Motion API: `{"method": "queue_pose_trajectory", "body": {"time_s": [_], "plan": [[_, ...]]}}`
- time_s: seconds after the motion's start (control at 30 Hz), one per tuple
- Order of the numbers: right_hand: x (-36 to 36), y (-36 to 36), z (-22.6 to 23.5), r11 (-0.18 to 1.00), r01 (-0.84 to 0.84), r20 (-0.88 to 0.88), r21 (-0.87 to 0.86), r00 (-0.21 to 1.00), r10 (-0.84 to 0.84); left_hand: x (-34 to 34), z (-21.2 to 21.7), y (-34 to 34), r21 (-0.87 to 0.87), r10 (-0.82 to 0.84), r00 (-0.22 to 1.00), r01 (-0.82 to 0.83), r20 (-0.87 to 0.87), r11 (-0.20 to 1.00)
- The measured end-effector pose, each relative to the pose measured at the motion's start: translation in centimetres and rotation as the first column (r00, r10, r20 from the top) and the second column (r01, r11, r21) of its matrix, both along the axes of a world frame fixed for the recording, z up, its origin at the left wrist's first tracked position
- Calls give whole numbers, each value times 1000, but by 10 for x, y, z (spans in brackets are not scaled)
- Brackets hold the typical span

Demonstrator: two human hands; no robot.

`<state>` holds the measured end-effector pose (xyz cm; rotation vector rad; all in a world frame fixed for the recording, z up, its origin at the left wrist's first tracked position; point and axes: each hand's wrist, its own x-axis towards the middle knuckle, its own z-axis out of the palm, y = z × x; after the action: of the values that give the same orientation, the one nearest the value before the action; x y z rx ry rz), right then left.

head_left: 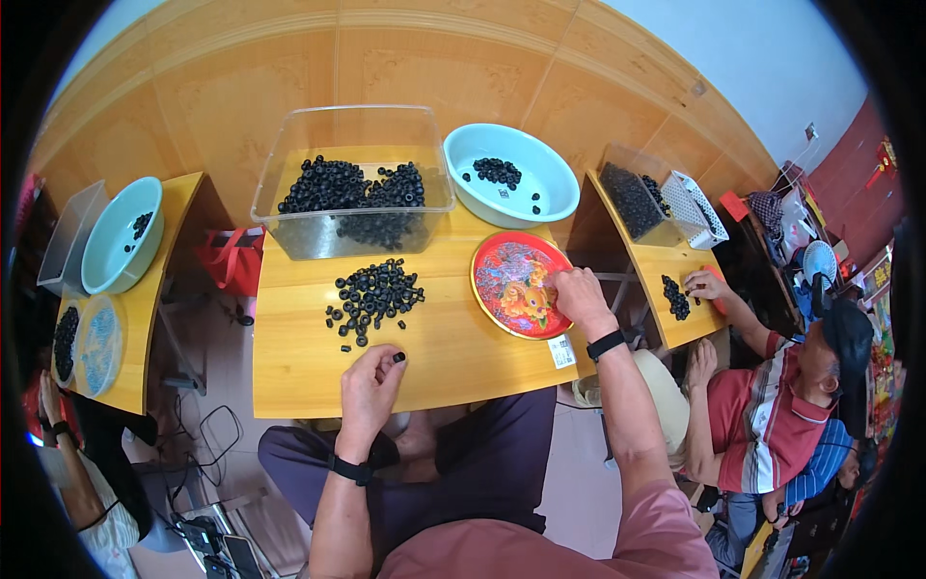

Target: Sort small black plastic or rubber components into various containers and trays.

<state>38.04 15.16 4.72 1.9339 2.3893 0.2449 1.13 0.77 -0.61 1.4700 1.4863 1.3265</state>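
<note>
Between the thumb and forefinger of my left hand [367,394] is a small black ring-shaped part [398,357], held at the table's near edge. My right hand [583,301] reaches over the right side of a round red tray [476,289] with a goldfish pattern. Its fingers are drawn together at the tray; whatever they may hold is hidden. Tiny greyish pieces [503,259] lie scattered in the tray. Beyond my left hand, a loose pile of black parts [374,294] is spread on the wooden table [439,372].
Behind the pile stands a clear plastic bin [309,241] with many black parts. A light blue basin [555,188] beside it holds several more. At right, another person's hand [709,285] is near black parts on a second table [646,275]. A red bag [231,261] hangs left.
</note>
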Motion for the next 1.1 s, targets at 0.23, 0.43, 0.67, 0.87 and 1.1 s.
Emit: {"method": "queue_pose_trajectory", "body": {"time_s": [0.23,0.43,0.67,0.87,1.1], "plan": [[-20,-8,0,994,-100,-322,-50,943,79,0,3,-1,29,13,999,-12,-38,1000],[-51,-18,12,985,-84,-517,-149,856,-5,1,4,-1,-11,-8,999,8,-35,1000],[-124,-59,38,946,-315,-750,-74,643,156,-1,3,-3,22,13,999,-12,-47,1000],[-167,-63,7,849,-452,-762,-272,640,97,1,2,1,8,-11,998,11,-56,1000],[-169,-64,4,878,-368,-745,-305,666,20,-1,2,-1,15,-13,999,14,-52,1000]]}}
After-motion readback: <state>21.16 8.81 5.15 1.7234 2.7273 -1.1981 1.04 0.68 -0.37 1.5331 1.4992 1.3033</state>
